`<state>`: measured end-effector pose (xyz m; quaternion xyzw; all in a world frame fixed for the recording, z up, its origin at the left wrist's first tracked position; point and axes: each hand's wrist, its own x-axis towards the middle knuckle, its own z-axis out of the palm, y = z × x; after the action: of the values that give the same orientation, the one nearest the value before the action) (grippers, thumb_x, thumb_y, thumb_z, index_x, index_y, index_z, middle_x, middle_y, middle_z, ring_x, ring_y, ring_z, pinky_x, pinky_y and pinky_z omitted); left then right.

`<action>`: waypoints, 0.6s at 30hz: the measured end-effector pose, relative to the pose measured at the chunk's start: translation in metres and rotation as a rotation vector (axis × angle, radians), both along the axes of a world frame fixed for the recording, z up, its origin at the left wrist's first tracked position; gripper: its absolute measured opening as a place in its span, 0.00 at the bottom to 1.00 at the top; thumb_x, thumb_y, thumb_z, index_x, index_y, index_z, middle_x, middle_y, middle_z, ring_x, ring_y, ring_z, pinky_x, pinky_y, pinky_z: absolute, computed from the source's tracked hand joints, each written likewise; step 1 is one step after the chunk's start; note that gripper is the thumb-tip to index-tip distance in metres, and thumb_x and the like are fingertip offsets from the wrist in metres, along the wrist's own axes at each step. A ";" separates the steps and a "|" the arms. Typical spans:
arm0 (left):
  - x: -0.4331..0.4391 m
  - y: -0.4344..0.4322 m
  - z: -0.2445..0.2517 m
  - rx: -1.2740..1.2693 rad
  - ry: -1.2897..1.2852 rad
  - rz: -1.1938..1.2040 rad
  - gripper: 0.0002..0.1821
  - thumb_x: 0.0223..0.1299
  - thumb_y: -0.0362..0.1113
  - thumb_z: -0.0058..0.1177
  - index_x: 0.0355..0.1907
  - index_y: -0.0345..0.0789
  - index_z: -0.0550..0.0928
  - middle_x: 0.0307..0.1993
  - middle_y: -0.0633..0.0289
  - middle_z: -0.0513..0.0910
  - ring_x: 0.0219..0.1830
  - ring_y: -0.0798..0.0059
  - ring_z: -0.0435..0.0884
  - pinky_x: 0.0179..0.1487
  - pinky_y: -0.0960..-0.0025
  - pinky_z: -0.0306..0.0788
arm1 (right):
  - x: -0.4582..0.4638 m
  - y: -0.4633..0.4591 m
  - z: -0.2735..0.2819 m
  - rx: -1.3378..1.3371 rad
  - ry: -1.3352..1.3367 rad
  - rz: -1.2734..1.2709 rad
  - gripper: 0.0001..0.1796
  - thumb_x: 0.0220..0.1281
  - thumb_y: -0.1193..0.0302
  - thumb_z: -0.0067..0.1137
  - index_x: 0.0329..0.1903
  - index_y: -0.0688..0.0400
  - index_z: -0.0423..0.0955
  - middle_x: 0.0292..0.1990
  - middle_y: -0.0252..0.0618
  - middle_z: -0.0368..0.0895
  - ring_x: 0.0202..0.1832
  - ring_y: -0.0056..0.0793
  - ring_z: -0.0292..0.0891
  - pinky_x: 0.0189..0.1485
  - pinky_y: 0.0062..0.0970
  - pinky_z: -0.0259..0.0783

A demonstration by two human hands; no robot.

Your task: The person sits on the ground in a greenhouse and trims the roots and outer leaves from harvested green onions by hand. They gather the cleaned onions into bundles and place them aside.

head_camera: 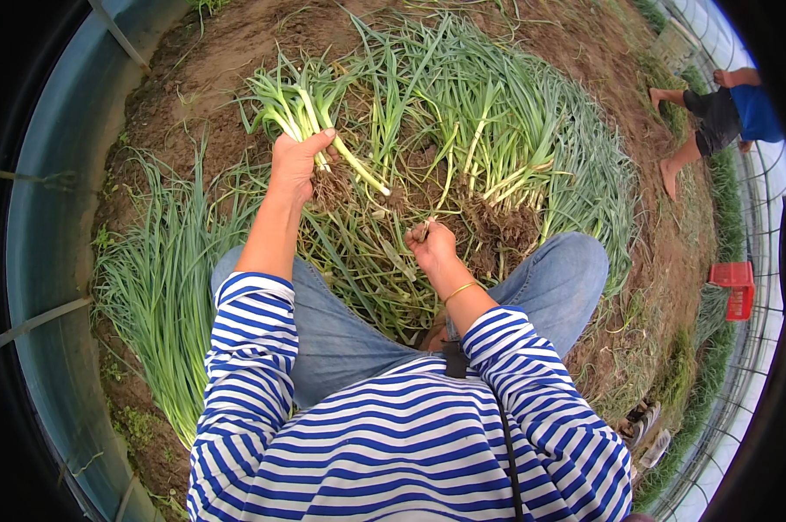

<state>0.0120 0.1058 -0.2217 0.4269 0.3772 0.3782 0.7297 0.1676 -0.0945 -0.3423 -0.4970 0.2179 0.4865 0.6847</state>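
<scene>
Several green onions [308, 107] with white stems and leafy green tops are gripped in my left hand [295, 160]. One stem [363, 171] slants down to the right from that bunch, its pale root end bare and clean. My right hand [432, 248] is to the right and lower, its fingers curled together near some thin stalks. Whether a small scrap is pinched in its fingertips is unclear. Beneath both hands, a heap of stripped leaves and stalks [367, 261] covers the soil between my knees. Beyond my right hand lie unpeeled green onions with soil-brown roots [507, 225].
Another pile of green onions [164, 267] lies on my left, near the plastic sheet wall [47, 228]. At the right, a barefoot person [719, 117] is on the bare soil. A red crate [739, 290] and shoes [644, 427] are along the right edge.
</scene>
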 end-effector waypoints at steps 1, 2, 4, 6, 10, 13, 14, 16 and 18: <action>0.000 0.000 0.001 -0.014 -0.017 0.005 0.09 0.51 0.28 0.58 0.36 0.31 0.77 0.27 0.59 0.81 0.25 0.76 0.77 0.29 0.74 0.73 | 0.005 -0.009 -0.005 -0.184 -0.075 0.095 0.09 0.70 0.69 0.37 0.44 0.62 0.63 0.31 0.41 0.70 0.26 0.34 0.67 0.35 0.36 0.74; 0.000 0.000 0.003 -0.027 -0.035 0.009 0.09 0.51 0.28 0.58 0.36 0.31 0.77 0.27 0.59 0.81 0.25 0.76 0.77 0.30 0.74 0.73 | 0.010 -0.016 -0.010 -0.321 -0.210 0.242 0.17 0.69 0.67 0.41 0.55 0.62 0.61 0.38 0.42 0.72 0.34 0.35 0.72 0.41 0.38 0.74; -0.007 0.002 0.002 -0.044 -0.050 0.028 0.09 0.52 0.28 0.57 0.36 0.30 0.77 0.28 0.58 0.82 0.26 0.76 0.78 0.31 0.74 0.75 | -0.007 0.004 0.045 0.023 -0.079 0.294 0.22 0.68 0.66 0.44 0.60 0.60 0.57 0.44 0.41 0.72 0.41 0.36 0.72 0.45 0.40 0.73; -0.005 0.003 -0.001 -0.044 -0.033 0.029 0.09 0.52 0.29 0.58 0.37 0.30 0.77 0.28 0.58 0.82 0.26 0.76 0.78 0.31 0.74 0.74 | -0.015 0.017 0.073 0.391 0.030 0.367 0.25 0.66 0.66 0.48 0.62 0.59 0.57 0.49 0.41 0.72 0.48 0.37 0.72 0.49 0.41 0.72; 0.002 -0.003 0.011 -0.109 -0.047 0.069 0.09 0.50 0.28 0.59 0.35 0.31 0.77 0.26 0.62 0.80 0.25 0.76 0.77 0.30 0.74 0.72 | -0.022 0.041 0.081 0.536 -0.199 0.443 0.21 0.61 0.71 0.56 0.55 0.63 0.67 0.43 0.37 0.76 0.45 0.29 0.73 0.46 0.34 0.72; 0.000 -0.018 0.012 0.001 -0.013 -0.081 0.10 0.48 0.26 0.61 0.34 0.32 0.76 0.25 0.63 0.79 0.24 0.76 0.76 0.27 0.74 0.70 | -0.030 0.058 0.100 0.461 -0.399 0.427 0.16 0.60 0.69 0.57 0.47 0.65 0.71 0.32 0.30 0.76 0.33 0.17 0.68 0.35 0.17 0.65; 0.000 -0.022 0.011 -0.015 -0.012 -0.129 0.11 0.47 0.25 0.62 0.33 0.32 0.75 0.25 0.63 0.78 0.23 0.75 0.76 0.26 0.74 0.70 | -0.031 0.063 0.095 0.431 -0.544 0.455 0.13 0.62 0.67 0.56 0.43 0.62 0.71 0.32 0.31 0.76 0.33 0.18 0.70 0.33 0.20 0.67; 0.006 -0.027 0.007 -0.009 -0.037 -0.181 0.11 0.47 0.24 0.60 0.34 0.32 0.75 0.25 0.63 0.78 0.23 0.76 0.75 0.26 0.74 0.70 | -0.028 0.070 0.084 0.361 -0.777 0.478 0.12 0.63 0.64 0.54 0.41 0.60 0.72 0.31 0.31 0.76 0.32 0.18 0.71 0.29 0.21 0.67; 0.006 -0.030 0.008 0.001 -0.041 -0.194 0.10 0.48 0.24 0.59 0.34 0.31 0.75 0.25 0.63 0.78 0.23 0.77 0.76 0.26 0.74 0.70 | -0.028 0.074 0.082 0.297 -0.947 0.483 0.13 0.64 0.64 0.53 0.42 0.62 0.72 0.30 0.31 0.75 0.30 0.16 0.70 0.27 0.17 0.65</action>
<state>0.0182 0.0758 -0.2141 0.4540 0.3187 0.3145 0.7703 0.1396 -0.0205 -0.2603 -0.5956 -0.3050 0.3784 0.6396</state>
